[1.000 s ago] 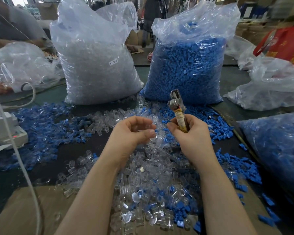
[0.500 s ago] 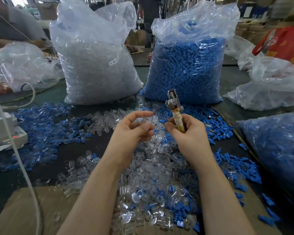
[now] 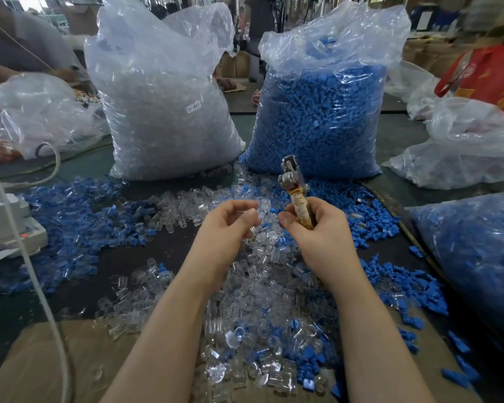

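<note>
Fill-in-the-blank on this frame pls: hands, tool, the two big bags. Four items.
1. The right hand grips a tool whose head is made of ____.
2. The left hand pinches a plastic piece that is ____, not blue.
3. The label on the bag of clear pieces reads ____.
4. The big bag to its right holds ____ pieces.

Missing words: metal; clear; SJ-017; blue.
</note>
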Demonstrator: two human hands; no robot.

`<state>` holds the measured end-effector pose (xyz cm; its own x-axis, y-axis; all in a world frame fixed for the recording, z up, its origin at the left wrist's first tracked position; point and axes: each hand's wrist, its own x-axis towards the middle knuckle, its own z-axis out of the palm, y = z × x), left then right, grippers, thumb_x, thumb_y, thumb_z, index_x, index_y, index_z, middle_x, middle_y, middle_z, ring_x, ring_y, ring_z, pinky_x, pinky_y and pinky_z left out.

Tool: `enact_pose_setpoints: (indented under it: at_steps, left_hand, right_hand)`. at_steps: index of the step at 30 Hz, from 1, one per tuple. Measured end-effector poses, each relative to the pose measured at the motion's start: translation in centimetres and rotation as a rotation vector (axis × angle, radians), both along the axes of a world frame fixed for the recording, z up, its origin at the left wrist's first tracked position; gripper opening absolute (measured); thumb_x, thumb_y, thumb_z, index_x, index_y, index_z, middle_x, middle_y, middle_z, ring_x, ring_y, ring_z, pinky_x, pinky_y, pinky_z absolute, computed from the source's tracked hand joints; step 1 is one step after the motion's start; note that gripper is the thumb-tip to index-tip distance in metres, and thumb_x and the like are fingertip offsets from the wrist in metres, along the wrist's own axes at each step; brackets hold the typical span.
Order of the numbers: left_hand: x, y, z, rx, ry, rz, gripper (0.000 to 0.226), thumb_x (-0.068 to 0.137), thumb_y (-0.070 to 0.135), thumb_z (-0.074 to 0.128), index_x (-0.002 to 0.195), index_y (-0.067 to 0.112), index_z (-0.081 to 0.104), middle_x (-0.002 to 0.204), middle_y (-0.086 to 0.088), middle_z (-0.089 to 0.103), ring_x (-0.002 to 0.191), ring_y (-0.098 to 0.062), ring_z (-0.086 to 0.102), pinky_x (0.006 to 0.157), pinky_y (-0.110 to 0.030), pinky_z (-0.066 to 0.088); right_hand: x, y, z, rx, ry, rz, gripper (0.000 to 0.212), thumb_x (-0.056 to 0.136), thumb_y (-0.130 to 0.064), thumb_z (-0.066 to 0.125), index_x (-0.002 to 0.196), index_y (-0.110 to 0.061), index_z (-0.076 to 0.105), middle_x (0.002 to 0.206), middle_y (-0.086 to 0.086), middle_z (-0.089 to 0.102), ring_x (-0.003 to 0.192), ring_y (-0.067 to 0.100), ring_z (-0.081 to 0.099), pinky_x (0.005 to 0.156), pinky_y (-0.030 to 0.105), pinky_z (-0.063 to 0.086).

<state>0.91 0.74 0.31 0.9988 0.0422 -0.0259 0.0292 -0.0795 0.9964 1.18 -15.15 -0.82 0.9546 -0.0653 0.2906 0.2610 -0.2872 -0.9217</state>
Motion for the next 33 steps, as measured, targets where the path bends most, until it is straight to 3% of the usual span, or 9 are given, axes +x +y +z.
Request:
enact_pose_setpoints:
  at_steps: [3, 6, 9, 12, 16, 20, 27, 30, 33]
  left_hand:
    - [0.0, 1.2, 0.3, 0.134, -0.008, -0.022, 0.019, 0.088, 0.023, 0.072, 0.104, 0.032, 0.068, 0.094, 0.006, 0.072, 0.077, -0.003, 0.066, 0.067, -0.016, 0.047]
    - [-0.2, 2.6, 0.8, 0.251, 0.052, -0.171, 0.023, 0.075, 0.015, 0.083, 0.09, 0.029, 0.073, 0.092, -0.005, 0.073, 0.082, -0.016, 0.071, 0.072, -0.022, 0.056]
    - [-0.4, 2.9, 1.1, 0.606, 0.108, -0.254, 0.022, 0.067, 0.023, 0.089, 0.082, 0.027, 0.074, 0.085, -0.002, 0.073, 0.081, -0.02, 0.07, 0.078, -0.034, 0.057]
    - [-0.5, 1.7, 0.9, 0.918, 0.14, -0.233, 0.023, 0.065, 0.037, 0.089, 0.076, 0.025, 0.071, 0.071, 0.01, 0.069, 0.07, -0.004, 0.064, 0.062, -0.024, 0.05]
    - [-0.4, 0.7, 0.6, 0.962, 0.105, -0.24, 0.015, 0.075, 0.029, 0.083, 0.069, 0.023, 0.07, 0.066, 0.011, 0.067, 0.064, 0.0, 0.062, 0.055, -0.015, 0.042]
    - [-0.4, 0.4, 0.5, 0.792, 0.035, -0.172, 0.014, 0.078, 0.022, 0.079, 0.075, 0.022, 0.065, 0.071, 0.007, 0.068, 0.065, -0.004, 0.064, 0.06, -0.021, 0.053]
    - [-0.6, -0.5, 1.2, 0.031, 0.064, -0.042, 0.024, 0.068, 0.011, 0.087, 0.086, 0.007, 0.07, 0.063, 0.0, 0.069, 0.055, -0.009, 0.062, 0.054, -0.019, 0.052]
    - [-0.8, -0.7, 1.4, -0.085, 0.058, -0.005, 0.017, 0.07, 0.009, 0.084, 0.084, 0.01, 0.074, 0.067, 0.0, 0.073, 0.056, -0.008, 0.066, 0.052, -0.014, 0.05]
    - [-0.8, -0.7, 1.3, -0.174, 0.059, 0.016, 0.017, 0.075, 0.005, 0.078, 0.088, 0.015, 0.076, 0.08, -0.005, 0.077, 0.073, -0.013, 0.073, 0.066, -0.02, 0.058]
  right_hand:
    - [0.1, 0.0, 0.0, 0.009, 0.003, -0.001, 0.018, 0.09, -0.022, 0.07, 0.076, -0.024, 0.06, 0.051, -0.017, 0.051, 0.045, 0.0, 0.039, 0.046, 0.013, 0.036]
    - [0.1, 0.0, 0.1, -0.001, 0.003, -0.002, 0.018, 0.09, -0.022, 0.071, 0.076, -0.023, 0.06, 0.05, -0.017, 0.05, 0.045, 0.001, 0.038, 0.046, 0.014, 0.035]
    - [0.1, -0.1, 0.1, -0.003, 0.01, -0.003, 0.017, 0.09, -0.021, 0.07, 0.076, -0.022, 0.06, 0.049, -0.017, 0.048, 0.044, 0.001, 0.037, 0.045, 0.014, 0.034]
    - [0.1, -0.3, 0.0, -0.014, 0.017, -0.007, 0.016, 0.09, -0.021, 0.07, 0.078, -0.016, 0.06, 0.048, -0.015, 0.046, 0.044, 0.003, 0.035, 0.045, 0.016, 0.033]
    - [0.2, -0.4, -0.1, -0.03, 0.02, -0.016, 0.017, 0.09, -0.022, 0.07, 0.082, -0.01, 0.06, 0.048, -0.015, 0.044, 0.045, 0.004, 0.033, 0.045, 0.018, 0.032]
    - [0.3, -0.4, -0.1, -0.027, 0.015, -0.021, 0.018, 0.089, -0.022, 0.07, 0.082, -0.009, 0.06, 0.049, -0.014, 0.044, 0.046, 0.004, 0.034, 0.046, 0.018, 0.032]
    - [0.3, -0.4, -0.1, 0.005, 0.001, -0.018, 0.017, 0.089, -0.022, 0.071, 0.08, -0.011, 0.061, 0.053, -0.012, 0.047, 0.049, 0.004, 0.037, 0.049, 0.021, 0.034]
    - [0.2, -0.3, -0.1, 0.016, -0.007, -0.009, 0.017, 0.089, -0.021, 0.071, 0.079, -0.012, 0.06, 0.052, -0.014, 0.047, 0.048, 0.003, 0.037, 0.047, 0.019, 0.035]
    - [0.1, -0.3, 0.0, 0.023, -0.014, -0.004, 0.018, 0.09, -0.02, 0.07, 0.076, -0.016, 0.059, 0.051, -0.016, 0.047, 0.047, 0.002, 0.037, 0.047, 0.018, 0.034]
